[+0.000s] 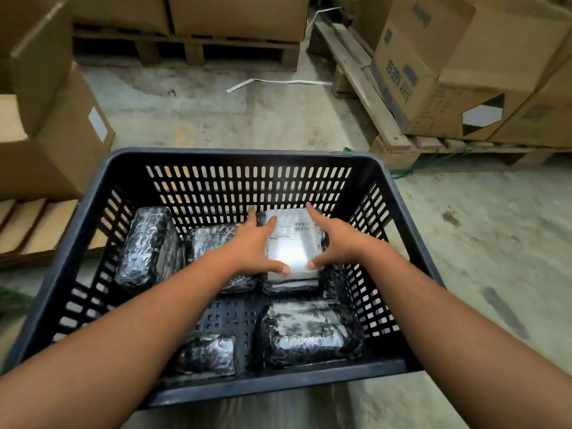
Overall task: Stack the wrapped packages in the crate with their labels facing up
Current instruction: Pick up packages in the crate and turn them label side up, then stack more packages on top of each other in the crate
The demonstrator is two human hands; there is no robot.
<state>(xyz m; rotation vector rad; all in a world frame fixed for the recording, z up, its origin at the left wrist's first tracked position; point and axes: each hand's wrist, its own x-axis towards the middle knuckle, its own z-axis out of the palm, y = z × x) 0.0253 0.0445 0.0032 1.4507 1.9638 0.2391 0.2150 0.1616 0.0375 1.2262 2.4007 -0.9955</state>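
- Hands, left (251, 246) and right (338, 243), clasp our labelled package (293, 243) atop another near the crate (216, 154) far wall.
- Shiny wrap could slide, tipping it label-down.

Concrete floor (198, 116), stained and scuffed. A white strap (275, 83) lies loose on it toward the far side. Far wooden pallet (192, 44) carries plain cardboard boxes (238, 13). Right-hand pallet (387, 131) carries a printed carton (411, 72), blue lettering blurred, with a black-and-white diamond mark on one face. A green cord (411, 171) trails beside that pallet. At left, an open-flapped carton (62, 140); flat cardboard sheets (34, 224) lie below it.
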